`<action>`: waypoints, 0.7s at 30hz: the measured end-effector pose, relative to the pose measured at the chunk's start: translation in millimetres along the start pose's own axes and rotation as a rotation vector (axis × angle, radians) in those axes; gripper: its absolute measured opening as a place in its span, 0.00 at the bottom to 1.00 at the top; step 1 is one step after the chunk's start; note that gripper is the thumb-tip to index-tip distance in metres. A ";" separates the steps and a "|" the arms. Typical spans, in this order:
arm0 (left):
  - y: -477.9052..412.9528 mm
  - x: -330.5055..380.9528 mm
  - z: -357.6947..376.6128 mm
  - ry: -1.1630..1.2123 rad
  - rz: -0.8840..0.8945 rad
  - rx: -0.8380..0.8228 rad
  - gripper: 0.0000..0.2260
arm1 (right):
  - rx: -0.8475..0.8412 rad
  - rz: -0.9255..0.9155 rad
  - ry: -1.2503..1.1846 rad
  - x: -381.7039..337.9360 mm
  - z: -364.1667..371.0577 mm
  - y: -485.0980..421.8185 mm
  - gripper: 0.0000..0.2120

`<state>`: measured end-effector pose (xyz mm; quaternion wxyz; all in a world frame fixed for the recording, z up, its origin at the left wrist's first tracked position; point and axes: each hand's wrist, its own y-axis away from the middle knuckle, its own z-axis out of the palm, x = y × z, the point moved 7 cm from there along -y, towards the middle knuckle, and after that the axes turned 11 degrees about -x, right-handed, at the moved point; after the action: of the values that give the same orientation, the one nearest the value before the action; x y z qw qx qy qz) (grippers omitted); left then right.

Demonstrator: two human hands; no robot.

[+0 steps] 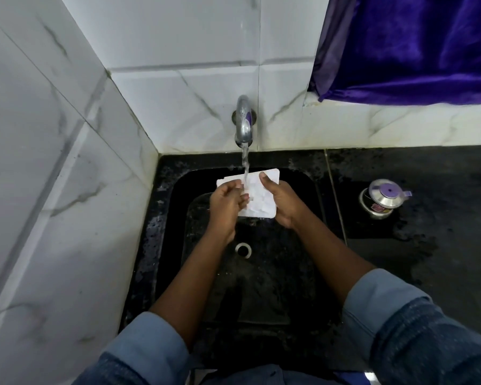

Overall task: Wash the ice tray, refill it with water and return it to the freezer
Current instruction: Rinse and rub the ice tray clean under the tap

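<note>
Obs.: ice tray (259, 196) is held over the far part of the black sink (175, 226), directly under the wall tap (243, 120), with the water stream (245, 162) landing on it near its middle. Both hands are clamped on it: left hand (225, 202) has its fingers curled over the left edge, and right hand (282, 202) grips the right edge with the thumb laid on top. The hands are close together with the tray between them. Step in hand, by my reading: the wash, with the refill not yet begun. To do it well, I would shift the tray under the stream so each pocket gets flushed, rub the pockets with the left fingers while the right hand keeps the hold, then tip it to drain into the sink. Orientation: the broad face looks turned upward toward the stream, though splash blurs the pockets. The far edge runs left to right, its right end a little farther off. That edge looks like the longer visible side, but the left hand hides part of it, so the long axis is uncertain. Steel lidded pot (383, 200) sits on the wet tabletop (433, 173) to the right, well apart from the tray.
</note>
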<state>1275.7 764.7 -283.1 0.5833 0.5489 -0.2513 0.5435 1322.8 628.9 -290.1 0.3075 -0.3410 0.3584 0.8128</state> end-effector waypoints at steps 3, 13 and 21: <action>-15.2 1.4 -23.1 0.004 -0.010 0.078 0.03 | 0.026 0.002 -0.017 3.4 -2.9 1.2 0.21; -43.7 7.6 -75.1 -0.309 -0.071 0.111 0.19 | 0.103 0.152 -0.147 22.6 -47.7 7.4 0.28; -45.4 -6.6 -53.6 -0.034 -0.281 -0.087 0.19 | 0.556 -0.149 0.478 -22.0 -91.7 16.8 0.21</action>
<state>1298.9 820.0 -320.2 0.6727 0.5619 -0.2052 0.4354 1353.7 541.2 -313.6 0.3545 -0.4498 0.6013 0.5571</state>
